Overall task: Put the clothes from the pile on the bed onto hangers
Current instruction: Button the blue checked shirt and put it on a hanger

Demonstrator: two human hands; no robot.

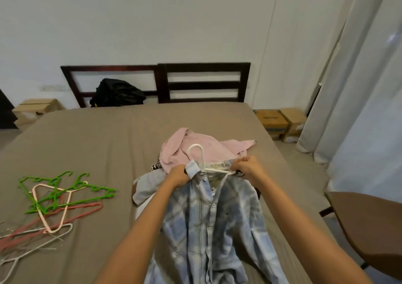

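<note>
A light blue plaid shirt (215,225) lies spread on the bed (97,142), collar away from me. A white hanger (201,157) sits in its collar, hook pointing up over a pink garment (185,151). My left hand (179,175) grips the left side of the collar. My right hand (248,167) pinches the right side of the collar at the hanger's arm. Under the shirt lie more clothes of the pile: a grey piece (148,186) and a black-and-white one (155,166).
Loose hangers lie at the bed's left: green ones (65,188), a pale pink one (52,209), reddish (82,209) and grey ones (32,238). A black bag (117,92) leans on the headboard (204,83). Cardboard boxes (280,120), curtains (348,88) and a brown table (369,225) stand at the right.
</note>
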